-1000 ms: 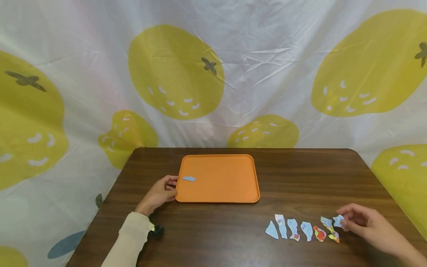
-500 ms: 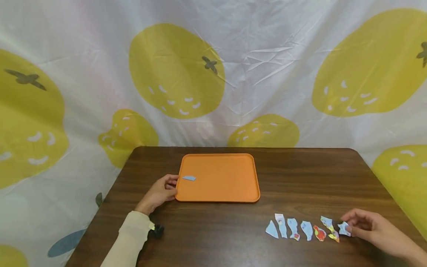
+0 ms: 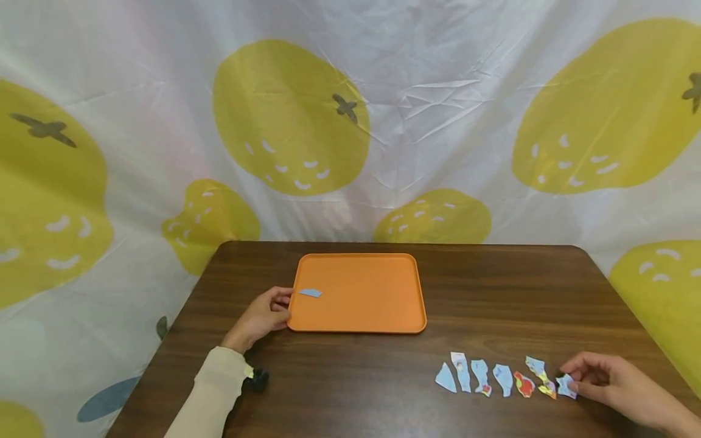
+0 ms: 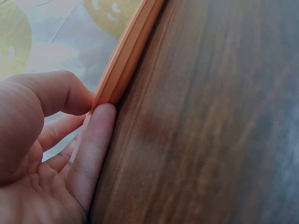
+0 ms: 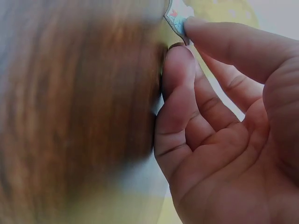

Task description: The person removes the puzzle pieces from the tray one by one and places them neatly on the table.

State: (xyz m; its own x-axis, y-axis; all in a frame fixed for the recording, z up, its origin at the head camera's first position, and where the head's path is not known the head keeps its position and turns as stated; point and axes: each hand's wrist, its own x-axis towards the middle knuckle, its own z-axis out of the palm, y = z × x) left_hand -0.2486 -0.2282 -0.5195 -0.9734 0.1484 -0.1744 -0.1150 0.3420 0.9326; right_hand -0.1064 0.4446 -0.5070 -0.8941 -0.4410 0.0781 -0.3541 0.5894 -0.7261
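Note:
My left hand point(image 3: 258, 320) grips the left rim of an orange tray point(image 3: 361, 298). In the left wrist view, the thumb and fingers close on the rim point(image 4: 124, 60). My right hand point(image 3: 616, 384) is at the right end of a row of torn-looking picture pieces. Its thumb and fingertips pinch a small light-blue picture piece point(image 3: 565, 386), low over the table; the right wrist view shows this piece point(image 5: 178, 19) with a bit of red print. Just left of it is a narrow blue and yellow piece point(image 3: 538, 367). A slim light-blue piece point(image 3: 310, 293) lies near the tray's left side.
Several more pieces lie leftward in the row, among them a red one point(image 3: 524, 384) and a triangular blue one point(image 3: 446, 378). The dark wooden table point(image 3: 350, 389) ends at a curtain point(image 3: 416, 140) with yellow fruit prints. A small black object point(image 3: 258, 380) is by the left sleeve.
My right hand has drawn the pinched piece a little right and toward me, away from the blue and yellow piece. The left hand and tray have stayed put.

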